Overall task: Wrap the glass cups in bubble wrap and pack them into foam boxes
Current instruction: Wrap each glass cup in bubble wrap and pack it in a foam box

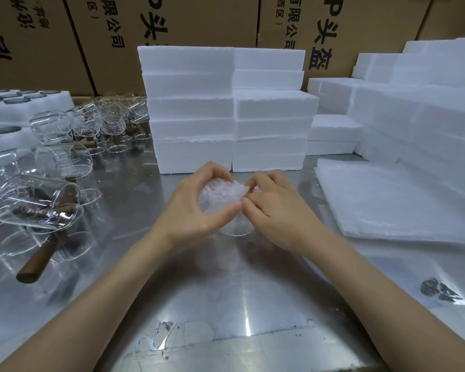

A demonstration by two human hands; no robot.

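At the middle of the steel table a glass cup (238, 229) stands between my hands, its top stuffed with crumpled bubble wrap (222, 190). My left hand (196, 205) curls round the wrapped cup from the left. My right hand (274, 208) pinches the wrap at the cup's right side with fingertips. Only the clear base of the cup shows below my hands. Several bare glass cups (62, 159) with wooden handles lie on their sides at the left. Two stacks of white foam boxes (226, 111) rise just behind my hands.
A pile of flat bubble wrap sheets (392, 200) lies at the right. More foam boxes (419, 114) are stacked at the far right. Foam trays with round holes (19, 103) sit at the far left. Cardboard cartons (172, 20) form the back wall.
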